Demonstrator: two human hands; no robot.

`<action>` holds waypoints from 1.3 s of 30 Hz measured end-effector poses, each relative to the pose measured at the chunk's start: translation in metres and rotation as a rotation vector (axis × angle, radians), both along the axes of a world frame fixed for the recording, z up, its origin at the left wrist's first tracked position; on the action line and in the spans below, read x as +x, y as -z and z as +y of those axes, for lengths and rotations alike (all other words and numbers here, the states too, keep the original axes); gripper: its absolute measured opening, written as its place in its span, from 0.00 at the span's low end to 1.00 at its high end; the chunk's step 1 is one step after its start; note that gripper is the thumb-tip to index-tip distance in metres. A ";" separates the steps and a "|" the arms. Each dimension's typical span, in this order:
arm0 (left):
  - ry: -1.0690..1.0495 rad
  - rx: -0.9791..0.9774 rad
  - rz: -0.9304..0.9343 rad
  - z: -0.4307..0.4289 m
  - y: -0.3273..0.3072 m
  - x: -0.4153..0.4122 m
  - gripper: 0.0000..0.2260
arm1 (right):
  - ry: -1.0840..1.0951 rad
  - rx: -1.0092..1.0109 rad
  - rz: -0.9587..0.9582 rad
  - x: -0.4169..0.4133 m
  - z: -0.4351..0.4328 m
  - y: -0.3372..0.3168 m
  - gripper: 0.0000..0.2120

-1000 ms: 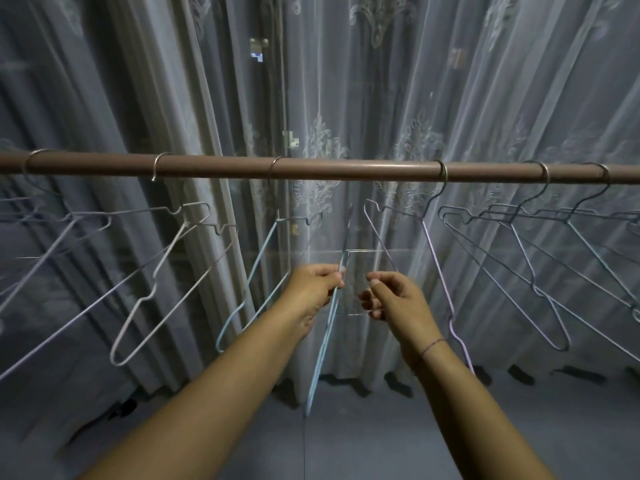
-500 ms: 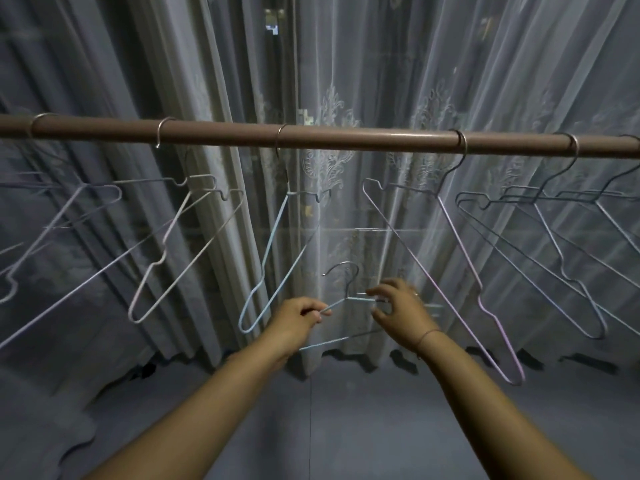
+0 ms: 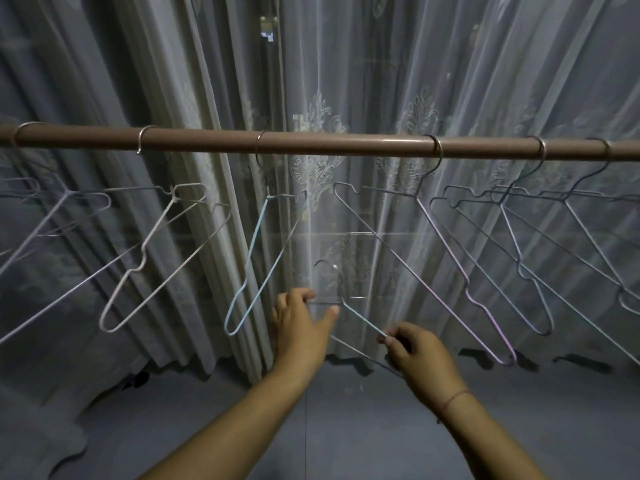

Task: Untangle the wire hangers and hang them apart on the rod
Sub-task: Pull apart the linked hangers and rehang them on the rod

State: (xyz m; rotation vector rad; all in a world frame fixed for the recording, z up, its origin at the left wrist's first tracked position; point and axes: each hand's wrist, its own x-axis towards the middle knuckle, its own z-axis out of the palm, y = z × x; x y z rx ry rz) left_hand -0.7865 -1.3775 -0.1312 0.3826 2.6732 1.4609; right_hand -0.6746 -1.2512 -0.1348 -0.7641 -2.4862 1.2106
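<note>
Below the rod [image 3: 346,144], the right hand [image 3: 420,356] pinches a loose blue wire hanger [image 3: 363,322] by its sloping arm. The left hand [image 3: 300,322] curls its fingers round the other shoulder.

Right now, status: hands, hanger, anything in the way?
Right hand pinches loose hanger; left hand touches it, grip unclear. Hanger below rod, hook up, unhung. Blue hanger, purple hanger flank the gap.
</note>
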 end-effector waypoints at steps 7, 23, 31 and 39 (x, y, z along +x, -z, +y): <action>0.306 0.419 -0.360 0.031 -0.040 0.026 0.06 | 0.066 -0.252 0.244 0.008 -0.012 -0.021 0.15; 0.371 0.635 -0.155 0.047 -0.119 0.002 0.07 | -0.215 -0.466 0.428 -0.007 -0.002 -0.109 0.19; 0.264 0.593 -0.199 0.050 -0.116 -0.010 0.08 | -0.217 -0.581 0.370 -0.035 0.000 -0.103 0.19; 0.220 0.532 -0.175 0.032 -0.120 0.000 0.12 | -0.169 -0.346 0.272 -0.031 0.002 -0.100 0.15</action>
